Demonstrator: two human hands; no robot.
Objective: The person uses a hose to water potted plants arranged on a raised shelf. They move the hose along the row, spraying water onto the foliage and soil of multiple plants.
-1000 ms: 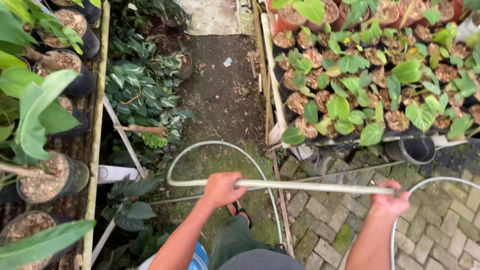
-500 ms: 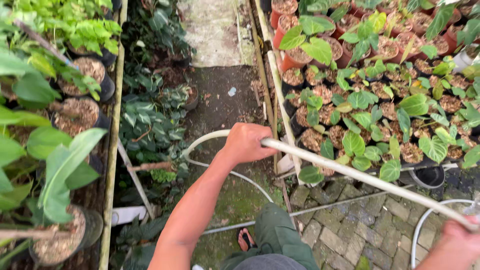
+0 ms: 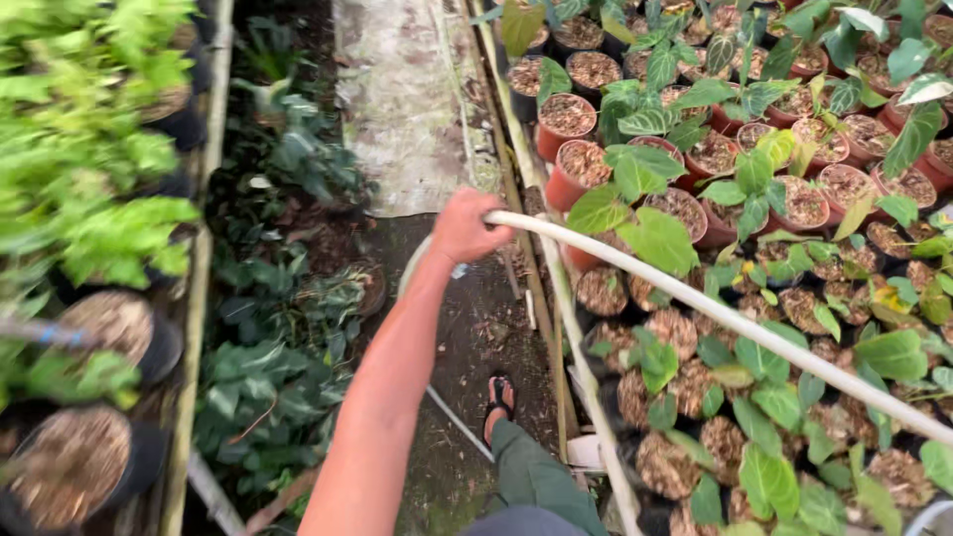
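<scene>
The white hose point(image 3: 715, 313) runs from your left hand point(image 3: 465, 226), whose fingers are wrapped tight around its end, diagonally down over the potted plants point(image 3: 754, 189) toward the lower right edge of view. No water shows at the end you hold, so the watering looks not yet begun and the pots' soil reads dry. Your right hand is out of view. Your sandalled foot point(image 3: 499, 400) stands on the dirt path point(image 3: 476, 328), between the plant rows.
</scene>
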